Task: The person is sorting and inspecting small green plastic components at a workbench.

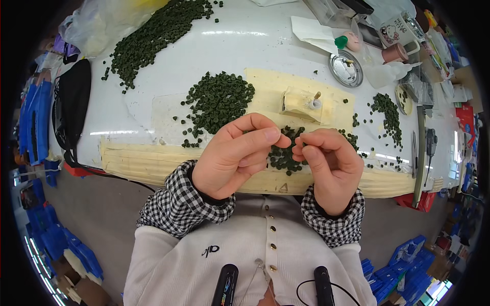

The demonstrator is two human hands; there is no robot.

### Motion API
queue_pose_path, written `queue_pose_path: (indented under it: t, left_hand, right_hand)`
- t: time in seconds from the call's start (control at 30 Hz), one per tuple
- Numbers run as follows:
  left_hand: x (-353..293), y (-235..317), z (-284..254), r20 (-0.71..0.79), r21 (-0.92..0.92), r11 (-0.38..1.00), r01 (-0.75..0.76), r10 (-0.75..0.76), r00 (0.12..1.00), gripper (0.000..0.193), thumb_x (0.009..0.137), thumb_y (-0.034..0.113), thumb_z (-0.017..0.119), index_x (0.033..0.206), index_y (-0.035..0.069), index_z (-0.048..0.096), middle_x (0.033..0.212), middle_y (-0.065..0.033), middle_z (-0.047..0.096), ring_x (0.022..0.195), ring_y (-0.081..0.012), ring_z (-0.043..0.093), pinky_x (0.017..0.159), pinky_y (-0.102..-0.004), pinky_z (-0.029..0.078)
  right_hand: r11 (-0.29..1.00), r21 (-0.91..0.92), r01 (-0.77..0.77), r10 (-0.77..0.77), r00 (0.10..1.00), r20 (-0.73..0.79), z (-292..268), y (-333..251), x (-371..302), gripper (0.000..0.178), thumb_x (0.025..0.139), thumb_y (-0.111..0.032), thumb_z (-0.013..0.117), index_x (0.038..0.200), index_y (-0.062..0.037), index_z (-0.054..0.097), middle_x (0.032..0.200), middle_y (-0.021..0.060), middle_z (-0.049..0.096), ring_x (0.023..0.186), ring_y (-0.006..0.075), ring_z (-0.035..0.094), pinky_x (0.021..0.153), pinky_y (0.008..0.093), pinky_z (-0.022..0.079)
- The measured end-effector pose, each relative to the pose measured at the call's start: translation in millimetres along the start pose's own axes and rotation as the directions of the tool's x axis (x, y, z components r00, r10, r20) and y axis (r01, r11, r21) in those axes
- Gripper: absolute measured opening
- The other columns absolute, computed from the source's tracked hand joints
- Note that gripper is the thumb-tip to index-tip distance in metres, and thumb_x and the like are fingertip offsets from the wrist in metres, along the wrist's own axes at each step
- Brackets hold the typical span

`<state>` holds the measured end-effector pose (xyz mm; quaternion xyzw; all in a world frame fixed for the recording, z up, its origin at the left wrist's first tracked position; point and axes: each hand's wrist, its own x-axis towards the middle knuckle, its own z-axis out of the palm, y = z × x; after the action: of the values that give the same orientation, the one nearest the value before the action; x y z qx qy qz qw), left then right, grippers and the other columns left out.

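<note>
My left hand (236, 155) is raised over the table's front edge, thumb and forefinger pinched together; whatever they hold, if anything, is hidden. Close beside it, my right hand (333, 166) pinches a small dark green piece (305, 145) between thumb and fingertips. Below and between both hands lies a loose cluster of small dark green pieces (288, 162). A larger heap of similar round pieces (217, 102) sits beyond my left hand. Past the fingertips stands a small cream block (300, 105) with a short peg in a white holder, on a yellowish sheet (260, 80).
A long pile of green pieces (148, 41) lies far left beside a plastic bag (97, 30). A black cloth pouch (73, 112) hangs at the left edge. At the right are more pieces (389, 117), a round metal lid (345, 69), a squeeze bottle (385, 75) and a mug (397, 33).
</note>
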<state>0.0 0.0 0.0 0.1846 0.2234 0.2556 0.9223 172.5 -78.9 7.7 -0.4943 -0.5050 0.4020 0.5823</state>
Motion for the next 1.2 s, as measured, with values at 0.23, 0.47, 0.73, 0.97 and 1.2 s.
queue_pose_path:
  t: [0.23,0.47,0.73,0.97,1.2]
  left_hand:
    - [1,-4,1,0.025,0.052,0.998,-0.028,0.026,0.999,0.013,0.092,0.009,0.056,0.104,0.006,0.056,0.093,-0.0062,0.065,0.046,0.0005,0.027,0.043,-0.0149,0.026]
    - [2,-4,-1,0.029,0.069,0.997,-0.034,0.032,0.999,0.022,0.094,0.009,0.053,0.114,0.003,0.058,0.094,-0.0068,0.066,0.048,0.0002,0.028,0.044,-0.0145,0.027]
    - [1,-5,1,0.029,0.118,0.992,-0.053,0.05,0.998,0.021,0.093,0.007,0.055,0.112,0.002,0.058,0.094,-0.0068,0.066,0.049,0.0005,0.03,0.045,-0.0145,0.028]
    - [3,-7,-2,0.061,0.155,0.985,-0.075,0.066,0.996,0.017,0.091,0.006,0.056,0.108,0.002,0.06,0.093,-0.008,0.066,0.053,-0.0004,0.038,0.046,-0.0151,0.029]
    - [3,-10,3,-0.02,0.253,0.961,-0.108,0.117,0.993,0.018,0.086,-0.003,0.06,0.103,0.002,0.061,0.093,-0.0086,0.065,0.071,-0.0049,0.053,0.051,-0.0171,0.036]
  right_hand:
    - [0.866,0.434,-0.249,0.221,0.969,0.114,-11,8,2,0.017,0.093,-0.006,0.053,0.105,0.0043,0.059,0.09,0.0087,0.064,0.081,0.0132,0.063,0.073,0.0252,0.053]
    - [0.726,0.616,-0.304,0.285,0.949,0.133,-12,11,1,0.019,0.092,-0.006,0.055,0.108,0.0037,0.057,0.094,0.0109,0.066,0.082,0.0156,0.066,0.074,0.0271,0.055]
    - [0.823,0.511,-0.249,0.246,0.966,0.074,-8,7,0,0.02,0.09,-0.001,0.056,0.109,0.006,0.057,0.098,0.0141,0.066,0.087,0.018,0.066,0.078,0.0276,0.055]
    - [0.943,0.312,-0.115,0.132,0.991,-0.034,-1,0,-1,0.018,0.086,0.007,0.059,0.103,0.0061,0.061,0.096,0.0121,0.064,0.087,0.0162,0.064,0.078,0.025,0.053]
    - [0.993,0.114,-0.008,0.01,1.0,-0.018,-1,5,1,0.02,0.082,0.011,0.061,0.1,0.0048,0.064,0.098,0.0089,0.057,0.088,0.0128,0.059,0.077,0.022,0.048]
